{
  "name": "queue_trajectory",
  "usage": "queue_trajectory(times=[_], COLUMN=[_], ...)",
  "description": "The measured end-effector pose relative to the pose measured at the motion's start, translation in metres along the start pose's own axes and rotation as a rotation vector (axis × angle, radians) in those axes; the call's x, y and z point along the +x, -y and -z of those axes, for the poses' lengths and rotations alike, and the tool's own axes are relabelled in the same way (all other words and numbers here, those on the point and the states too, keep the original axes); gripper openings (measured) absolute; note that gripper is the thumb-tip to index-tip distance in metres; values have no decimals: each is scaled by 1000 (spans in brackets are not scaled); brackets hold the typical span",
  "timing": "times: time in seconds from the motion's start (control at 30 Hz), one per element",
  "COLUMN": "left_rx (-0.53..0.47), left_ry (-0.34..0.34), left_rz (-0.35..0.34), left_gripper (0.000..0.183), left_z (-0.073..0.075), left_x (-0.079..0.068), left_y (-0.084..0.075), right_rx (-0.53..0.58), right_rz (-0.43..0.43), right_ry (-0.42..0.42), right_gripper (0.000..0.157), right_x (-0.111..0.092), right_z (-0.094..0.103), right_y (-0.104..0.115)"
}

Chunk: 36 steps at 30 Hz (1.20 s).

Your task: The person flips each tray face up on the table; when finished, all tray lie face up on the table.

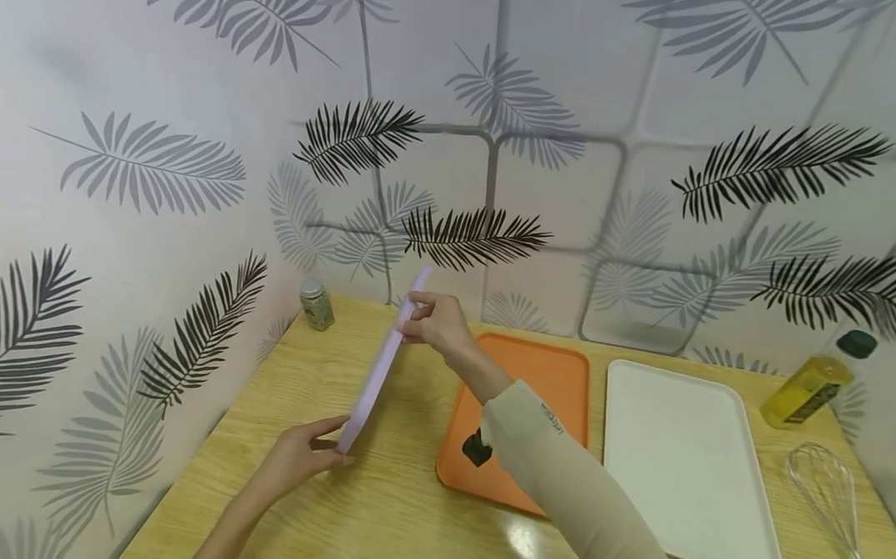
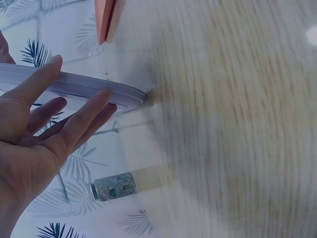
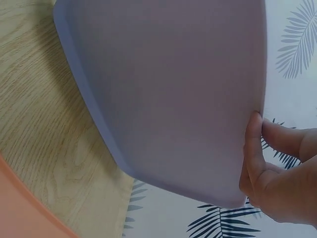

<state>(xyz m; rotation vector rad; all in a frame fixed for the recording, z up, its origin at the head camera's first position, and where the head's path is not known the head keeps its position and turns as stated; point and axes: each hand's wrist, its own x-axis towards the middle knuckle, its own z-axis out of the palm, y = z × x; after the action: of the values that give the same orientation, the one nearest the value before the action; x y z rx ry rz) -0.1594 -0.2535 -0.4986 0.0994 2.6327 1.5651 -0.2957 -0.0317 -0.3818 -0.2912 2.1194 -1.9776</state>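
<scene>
A lavender tray [image 1: 374, 376] stands tilted on its edge over the left part of the table, seen almost edge-on in the head view. My right hand [image 1: 434, 325] pinches its rim towards the far end, thumb on one side and fingers on the other. At the near end, my left hand [image 1: 298, 456] holds the tray between thumb and fingers. The right wrist view shows the tray's broad flat face [image 3: 173, 89] with its raised rim, my right hand [image 3: 277, 173] at one corner. In the left wrist view, the fingers [image 2: 81, 119] lie along the tray's side.
Right of the lavender tray lie an orange tray [image 1: 534, 375] and a white tray [image 1: 680, 456]. A small black object [image 1: 476, 447] shows beside my right sleeve. A spice jar [image 1: 317, 304] stands back left; an oil bottle [image 1: 807, 391] and a whisk [image 1: 832, 496] are at the right.
</scene>
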Motion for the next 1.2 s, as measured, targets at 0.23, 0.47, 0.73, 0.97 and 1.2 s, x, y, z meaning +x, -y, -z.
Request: queue_trajectory(times=[0.23, 0.47, 0.73, 0.97, 1.2], left_rx=[44, 67, 88, 85, 36], left_ry=[8, -27, -124, -179, -168], left_rz=[-85, -145, -184, -229, -253], left_gripper=[67, 72, 75, 83, 84], left_z=[-5, -8, -8, -6, -2], left_x=[-3, -6, -11, -16, -21], left_y=[-13, -30, -50, -69, -83], right_rx=[48, 96, 132, 147, 154], right_rz=[-3, 16, 13, 17, 8], right_ry=[1, -9, -19, -31, -39], right_gripper=[60, 60, 61, 61, 60], right_x=[1, 1, -1, -1, 1], right_z=[-3, -6, -9, -10, -12], right_y=[3, 8, 12, 11, 10])
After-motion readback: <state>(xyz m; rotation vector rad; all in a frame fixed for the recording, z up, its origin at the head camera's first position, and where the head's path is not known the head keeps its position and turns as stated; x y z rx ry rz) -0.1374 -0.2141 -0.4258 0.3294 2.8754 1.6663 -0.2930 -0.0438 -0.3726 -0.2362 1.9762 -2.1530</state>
